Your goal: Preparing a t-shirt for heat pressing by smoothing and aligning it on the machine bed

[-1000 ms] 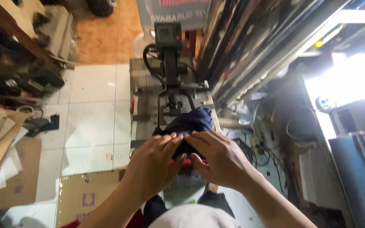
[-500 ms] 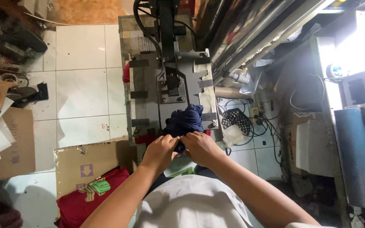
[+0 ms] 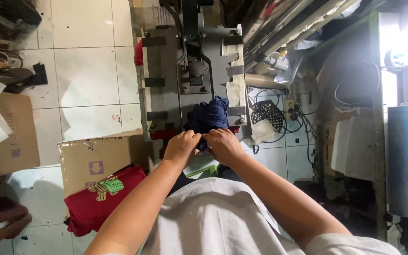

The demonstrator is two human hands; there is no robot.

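A crumpled dark blue garment (image 3: 208, 115) lies bunched on the front edge of a grey heat press machine (image 3: 164, 89). My left hand (image 3: 181, 146) and my right hand (image 3: 223, 145) meet side by side at the garment's near edge, each with fingers closed on the cloth. A strip of red fabric (image 3: 162, 134) shows under the press's front edge, just beyond my left hand.
A red shirt with a green print (image 3: 97, 200) lies on a cardboard box (image 3: 93, 158) at the lower left. Flat cardboard (image 3: 10, 132) sits at the far left on white floor tiles. Cables and a power strip (image 3: 291, 115) crowd the right, beside a blue roll (image 3: 404, 160).
The view has tilted down toward my body, so the press and garment sit higher in frame. My hands stay gathered on the blue garment's near edge, and the red shirt came into view.
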